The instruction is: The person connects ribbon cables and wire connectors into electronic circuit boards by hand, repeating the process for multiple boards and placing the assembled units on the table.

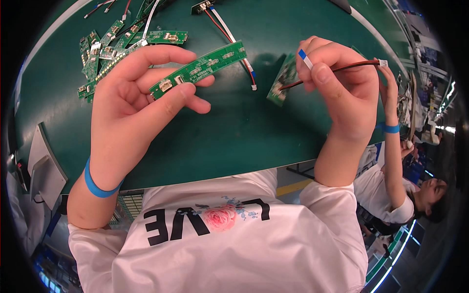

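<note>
Black-lettered white shirt [234, 263] — white-printed green board [202, 68] in left hand [129, 93]

Narrow green circuit board [202, 67] was held in the left hand [127, 95], slanting up rightward, pale socket [166, 85] near its lower end. Blue-tipped white ribbon cable [307, 60] was pinched in the right hand [347, 90]. Red-and-black lead [354, 65] ran from a second, tilted green board [282, 80] to a white plug [383, 63].
</note>
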Available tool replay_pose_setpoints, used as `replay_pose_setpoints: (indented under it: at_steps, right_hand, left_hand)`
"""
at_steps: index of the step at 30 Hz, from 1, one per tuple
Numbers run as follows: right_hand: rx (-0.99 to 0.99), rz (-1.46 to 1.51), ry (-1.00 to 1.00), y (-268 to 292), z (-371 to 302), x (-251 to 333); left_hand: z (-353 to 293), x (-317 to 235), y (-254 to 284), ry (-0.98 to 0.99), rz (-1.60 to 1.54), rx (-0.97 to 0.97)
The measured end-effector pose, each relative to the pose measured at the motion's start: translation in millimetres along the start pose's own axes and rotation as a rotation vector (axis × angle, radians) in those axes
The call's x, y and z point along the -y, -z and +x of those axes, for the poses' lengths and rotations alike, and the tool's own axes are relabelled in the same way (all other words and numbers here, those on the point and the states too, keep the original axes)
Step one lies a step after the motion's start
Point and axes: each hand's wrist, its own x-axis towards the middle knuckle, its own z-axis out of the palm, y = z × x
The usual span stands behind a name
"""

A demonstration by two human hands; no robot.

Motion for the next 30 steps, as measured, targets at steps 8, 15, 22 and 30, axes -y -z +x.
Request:
replay_pose_setpoints:
  at_steps: [8,15,22,30]
  right_hand:
    - [0.033,-0.270,0.138,-24,1,-6]
    - [-0.018,-0.566,0.081,-51,0,-3]
    - [0.010,-0.712,0.247,-43,-2,-16]
    - [-0.010,-0.579,-0.037,-49,2,0]
  left_hand:
    - [0,5,-9,0.163,-0.131,0.096]
    - [0,12,-8,0.173,-0.185,0.120]
    - [3,14,-10,0.215,-0.274,0.138]
    - [4,19,-7,0.237,-0.283,0.153]
